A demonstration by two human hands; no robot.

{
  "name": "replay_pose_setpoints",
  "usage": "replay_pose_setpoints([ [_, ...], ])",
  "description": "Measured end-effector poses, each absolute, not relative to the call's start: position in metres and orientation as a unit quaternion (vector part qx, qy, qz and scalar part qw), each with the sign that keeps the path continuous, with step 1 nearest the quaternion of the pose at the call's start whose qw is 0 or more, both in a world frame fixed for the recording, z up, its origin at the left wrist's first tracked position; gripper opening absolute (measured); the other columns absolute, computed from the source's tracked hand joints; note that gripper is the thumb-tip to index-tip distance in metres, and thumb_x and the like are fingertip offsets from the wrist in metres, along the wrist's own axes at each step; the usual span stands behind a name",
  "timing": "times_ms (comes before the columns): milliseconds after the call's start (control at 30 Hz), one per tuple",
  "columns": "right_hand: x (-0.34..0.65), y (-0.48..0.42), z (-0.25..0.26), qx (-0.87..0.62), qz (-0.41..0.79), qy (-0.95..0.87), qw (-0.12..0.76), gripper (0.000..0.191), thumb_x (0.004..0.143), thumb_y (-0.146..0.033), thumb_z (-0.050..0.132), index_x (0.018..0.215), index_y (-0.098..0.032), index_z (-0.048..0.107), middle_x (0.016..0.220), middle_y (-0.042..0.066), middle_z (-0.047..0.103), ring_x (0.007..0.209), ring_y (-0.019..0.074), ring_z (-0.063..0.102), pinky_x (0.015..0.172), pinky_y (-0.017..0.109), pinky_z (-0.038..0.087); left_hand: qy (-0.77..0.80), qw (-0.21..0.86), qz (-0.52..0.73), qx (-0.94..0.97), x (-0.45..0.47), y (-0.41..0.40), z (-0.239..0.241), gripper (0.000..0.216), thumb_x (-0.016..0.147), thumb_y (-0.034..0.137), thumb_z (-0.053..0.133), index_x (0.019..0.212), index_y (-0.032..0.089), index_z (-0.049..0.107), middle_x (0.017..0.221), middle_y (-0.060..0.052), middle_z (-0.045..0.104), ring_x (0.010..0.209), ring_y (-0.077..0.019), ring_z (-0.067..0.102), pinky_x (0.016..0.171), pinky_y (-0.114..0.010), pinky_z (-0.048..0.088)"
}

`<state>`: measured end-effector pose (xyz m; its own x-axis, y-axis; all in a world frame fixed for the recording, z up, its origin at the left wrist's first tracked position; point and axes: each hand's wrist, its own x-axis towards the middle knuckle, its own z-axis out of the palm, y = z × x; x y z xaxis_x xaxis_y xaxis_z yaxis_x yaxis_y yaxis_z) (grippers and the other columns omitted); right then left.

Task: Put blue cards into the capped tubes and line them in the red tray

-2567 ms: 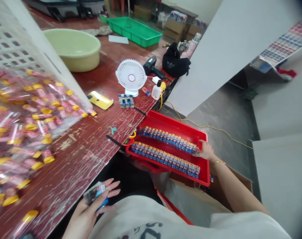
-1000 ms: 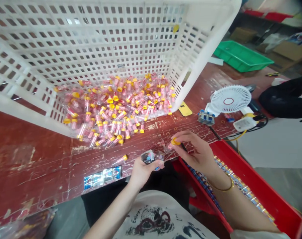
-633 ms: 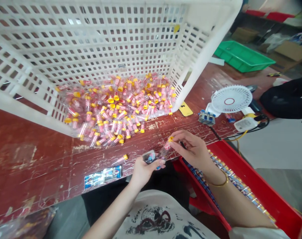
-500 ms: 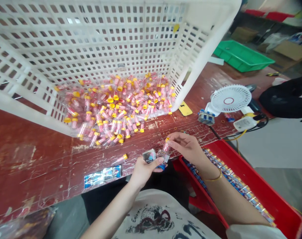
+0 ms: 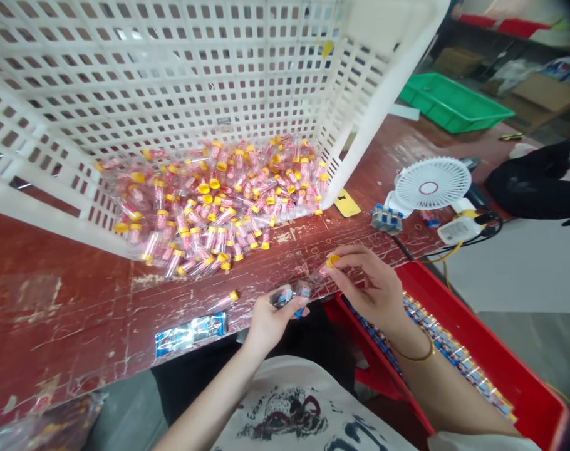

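Between the fingertips of my right hand (image 5: 372, 285) is a small clear tube (image 5: 321, 272) with a yellow cap and pink print, pinched at the cap end. It points down toward my left hand (image 5: 273, 319), which is closed around a small blue-and-dark printed packet (image 5: 281, 296); its exact make-up is partly hidden by the thumb. A clear plastic part shows beside the packet. On the table edge to the left lie a loose yellow-capped tube (image 5: 225, 302) and a shiny strip of blue packets (image 5: 191, 334).
A white slatted basket (image 5: 285, 75) lies tipped toward me, with many yellow-capped tubes spilling out. At right are a white fan (image 5: 430, 183), a yellow phone-like object (image 5: 347, 203), a green tray (image 5: 454, 103) and a charger with cables. A red bin (image 5: 482, 338) holds rows of packets.
My right hand has moved a little right, drawing the tube away from my left hand. The left hand stays almost in place with the packet.
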<state>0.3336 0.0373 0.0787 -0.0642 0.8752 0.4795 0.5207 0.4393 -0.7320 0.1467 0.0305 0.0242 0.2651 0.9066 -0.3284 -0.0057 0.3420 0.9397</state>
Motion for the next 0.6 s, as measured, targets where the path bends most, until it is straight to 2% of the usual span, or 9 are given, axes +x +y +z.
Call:
replay_pose_setpoints([
  [133, 0.330, 0.042, 0.082, -0.476, 0.171, -0.740, 0.444, 0.010, 0.085, -0.018, 0.059, 0.091, -0.026, 0.059, 0.095, 0.007, 0.064, 0.093, 0.0211, 0.061, 0.081, 0.038, 0.052, 0.498, 0.611, 0.376, 0.486, 0.146, 0.031, 0.024, 0.027, 0.072, 0.034, 0.073, 0.056, 0.017, 0.060, 0.058, 0.000, 0.066, 0.058, -0.0165, 0.061, 0.060, -0.026, 0.047],
  [433, 0.325, 0.049, 0.082, -0.489, 0.208, -0.721, 0.446, 0.001, 0.085, -0.023, 0.060, 0.084, -0.024, 0.060, 0.087, 0.005, 0.065, 0.085, 0.0191, 0.062, 0.077, 0.035, 0.051, 0.513, 0.592, 0.382, 0.490, 0.142, 0.030, 0.020, 0.024, 0.069, 0.035, 0.076, 0.064, 0.015, 0.064, 0.060, 0.001, 0.064, 0.059, -0.0147, 0.057, 0.061, -0.024, 0.043],
  [500, 0.324, 0.049, 0.079, -0.497, 0.243, -0.702, 0.449, 0.004, 0.084, -0.027, 0.061, 0.082, -0.023, 0.061, 0.085, 0.005, 0.065, 0.082, 0.0189, 0.062, 0.076, 0.034, 0.051, 0.519, 0.590, 0.376, 0.491, 0.143, 0.030, 0.020, 0.023, 0.068, 0.035, 0.077, 0.065, 0.016, 0.065, 0.060, 0.001, 0.065, 0.060, -0.0153, 0.059, 0.062, -0.024, 0.044],
  [600, 0.323, 0.053, 0.063, -0.508, 0.373, -0.624, 0.462, 0.013, 0.082, -0.035, 0.064, 0.081, -0.022, 0.062, 0.083, 0.004, 0.066, 0.075, 0.0174, 0.062, 0.070, 0.031, 0.053, 0.497, 0.648, 0.369, 0.444, 0.146, 0.028, 0.021, 0.023, 0.069, 0.037, 0.076, 0.068, 0.016, 0.066, 0.064, -0.001, 0.068, 0.065, -0.0174, 0.064, 0.064, -0.026, 0.049],
])
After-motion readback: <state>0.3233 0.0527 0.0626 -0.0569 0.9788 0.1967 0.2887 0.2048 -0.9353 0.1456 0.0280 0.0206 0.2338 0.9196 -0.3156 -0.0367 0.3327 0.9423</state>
